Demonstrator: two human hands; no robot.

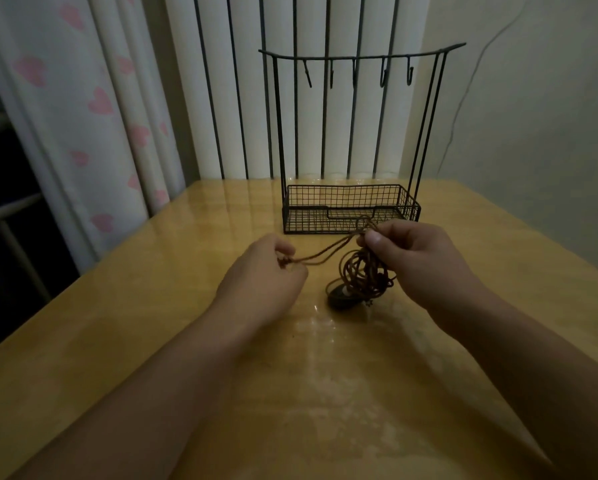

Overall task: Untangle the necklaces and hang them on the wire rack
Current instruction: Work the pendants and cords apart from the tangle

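A tangle of brown cord necklaces (365,275) hangs just above the wooden table (186,306), with a dark oval pendant (342,296) resting on the tabletop below it. My right hand (411,258) pinches the top of the tangle between thumb and fingers. My left hand (266,271) pinches the end of a doubled cord strand (321,252) stretched out to the left from the tangle. The black wire rack (353,133) stands upright behind my hands, with several bare hooks along its top bar and a mesh basket at its base.
Curtains with pink hearts (93,109) hang at the left, past the table's left edge. White vertical bars (242,98) stand behind the rack. A plain wall with a thin cable (477,71) is at the right.
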